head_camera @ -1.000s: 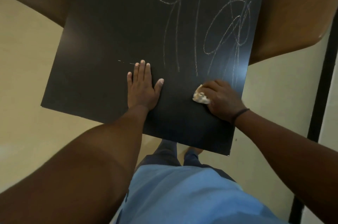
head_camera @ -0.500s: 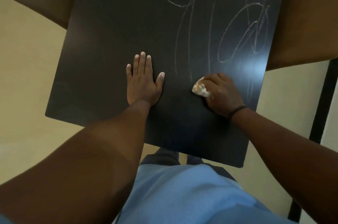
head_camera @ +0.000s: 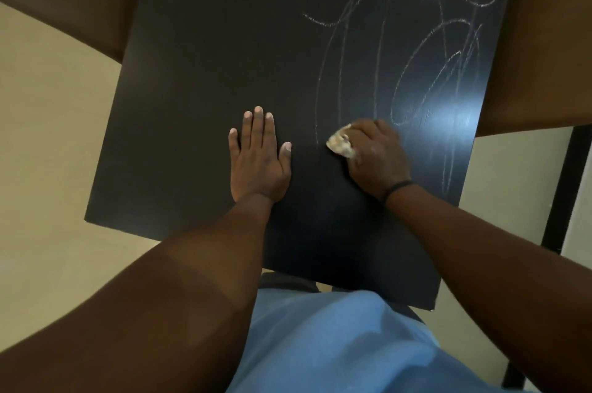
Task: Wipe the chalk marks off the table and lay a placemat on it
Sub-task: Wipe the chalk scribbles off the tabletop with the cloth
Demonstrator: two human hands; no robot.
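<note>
While the left hand (head_camera: 258, 163) lies flat on the dark table (head_camera: 198, 72), fingers straight and close together with the thumb spread toward three o'clock, the right hand (head_camera: 376, 158) is curled round a small crumpled pale cloth (head_camera: 341, 144) and presses it down on the tabletop. The cloth sticks out from under the fingers at about ten o'clock of that hand, right at the lower end of the chalk marks (head_camera: 416, 49). Those marks, thin white loops and long strokes, cover the part of the table from twelve to three o'clock, and one long stroke runs down toward four o'clock past the right wrist, which wears a thin dark band (head_camera: 397, 189). The half of the table toward nine o'clock looks bare and dark. Brown chair seats (head_camera: 544, 40) show beyond the table's side edges at two and ten o'clock, over a pale floor (head_camera: 48, 136). No placemat is in sight
</note>
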